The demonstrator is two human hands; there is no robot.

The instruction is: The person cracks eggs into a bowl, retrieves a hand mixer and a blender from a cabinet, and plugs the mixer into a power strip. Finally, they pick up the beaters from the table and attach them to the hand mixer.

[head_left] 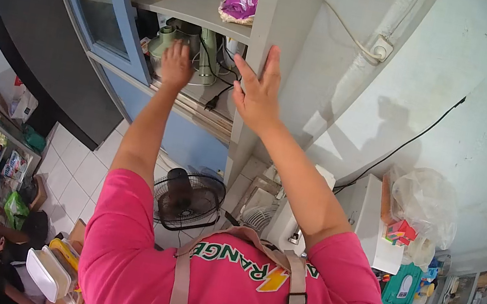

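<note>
Green appliance [163, 39] sits toward the shelf [226, 108]'s left end, by your left hand [177, 66]'s slightly parted fingers; I can't tell if they touch. Your right hand [258, 97]'s fingers spread wide, holding nothing.

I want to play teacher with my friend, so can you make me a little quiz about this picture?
1. Multiple choice: What color is the bundle on the upper shelf?
A) Yellow
B) Purple
C) Black

2. True or false: The fan is inside the cabinet.

3. Short answer: Which hand is nearer the round, pale green thing?

Key:
1. B
2. False; the fan is outside it.
3. The left hand
</note>
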